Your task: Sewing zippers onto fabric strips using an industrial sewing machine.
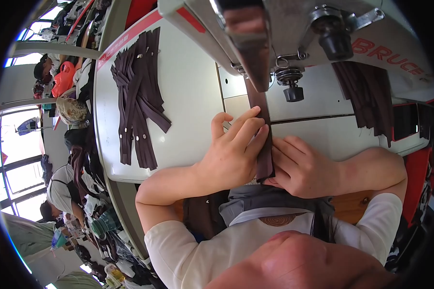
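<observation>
A dark brown fabric strip (259, 99) runs from beneath the head of a Bruce sewing machine (199, 32) towards my body. My left hand (235, 150) holds the strip from its left side, the fingertips lying on its upper face. On the opposite edge, my right hand (302, 168) grips the strip close to its near end, with some fingertips hidden behind the cloth. The near end of the strip lies at the table's front edge. The machine's needle and presser foot are hidden by the metal part above them.
Dark brown zippers (137, 97) with metal sliders lie piled on the white sewing table (191, 144) at left. More dark brown strips (369, 97) hang together at right, beside a phone (405, 121). Thread tension knobs (293, 90) jut from the machine. Other people (63, 188) sit at cluttered workplaces far left.
</observation>
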Motion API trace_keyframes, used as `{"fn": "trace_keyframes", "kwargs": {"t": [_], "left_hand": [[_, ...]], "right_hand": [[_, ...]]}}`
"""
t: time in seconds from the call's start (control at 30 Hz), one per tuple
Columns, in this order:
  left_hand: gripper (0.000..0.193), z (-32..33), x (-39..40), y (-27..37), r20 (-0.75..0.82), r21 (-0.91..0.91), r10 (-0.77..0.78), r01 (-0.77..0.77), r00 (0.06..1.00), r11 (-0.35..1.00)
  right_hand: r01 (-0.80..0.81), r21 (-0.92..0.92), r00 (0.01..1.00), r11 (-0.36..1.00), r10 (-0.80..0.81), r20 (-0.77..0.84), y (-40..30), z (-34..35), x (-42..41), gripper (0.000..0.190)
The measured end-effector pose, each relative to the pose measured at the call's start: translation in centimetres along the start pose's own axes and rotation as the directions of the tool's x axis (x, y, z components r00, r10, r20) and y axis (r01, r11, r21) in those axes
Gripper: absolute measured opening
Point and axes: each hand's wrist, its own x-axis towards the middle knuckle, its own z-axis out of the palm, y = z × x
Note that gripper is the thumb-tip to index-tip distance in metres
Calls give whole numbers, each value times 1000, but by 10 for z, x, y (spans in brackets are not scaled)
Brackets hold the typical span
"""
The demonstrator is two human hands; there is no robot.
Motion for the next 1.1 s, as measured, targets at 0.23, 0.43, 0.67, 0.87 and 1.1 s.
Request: {"fn": "trace_keyframes", "kwargs": {"t": [0.23,0.43,0.67,0.87,1.1], "left_hand": [[47,2,1,-8,8,37,6,-6,1000,999],[70,5,6,-16,5,22,-19,18,1000,1000],[68,6,15,-23,-3,18,-46,46,999,999],[59,9,22,-31,-24,17,-76,77,997,997],[53,7,30,-35,-34,-50,-140,138,990,989]], "right_hand": [[-36,77,999,996,38,-22,5,4,3,46],[-78,133,994,988,87,-63,14,8,8,47],[-105,180,990,978,120,-74,24,11,13,31],[-135,177,985,975,152,-87,32,11,17,32],[-192,153,975,969,207,-83,39,14,20,36]]}}
